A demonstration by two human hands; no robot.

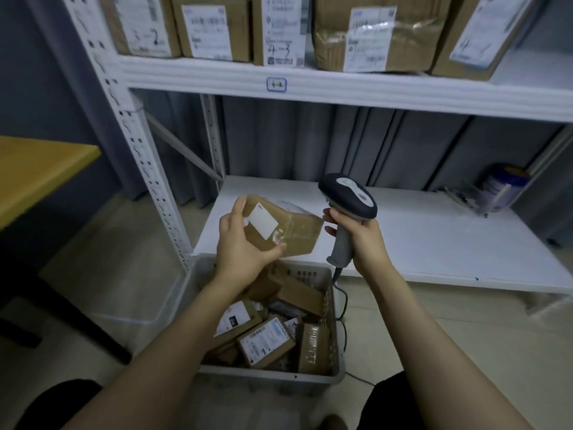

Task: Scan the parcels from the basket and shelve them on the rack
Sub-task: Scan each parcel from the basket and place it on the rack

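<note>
In left hand [242, 243]: small brown parcel [291, 231], thumb on the near edge, fingers curled over the far side, white label [263, 224] facing up. In right hand [362, 240]: scanner [348, 198], fingers wrapped round the grey handle, head just beside the parcel's right end. Cannot tell whether the trigger is pressed.

Both held above the far rim of the basket [336, 375], in front of the rack's lower shelf [418, 240]. More boxes [266, 341] piled loose in the basket.

Step, by the look of it: scan, lining up. Not shelved yet. No barcode legible on the label from here, too blurred.

Next probably needs: turning the parcel or swinging the scanner head until window and code face squarely, then trigger. After that, onto the rack: lower shelf right behind, can [504, 187] at its far end; upper shelf [341, 88] lined with cartons [353, 35]. Worth minding the cable [342, 299] trailing past the basket corner.
</note>
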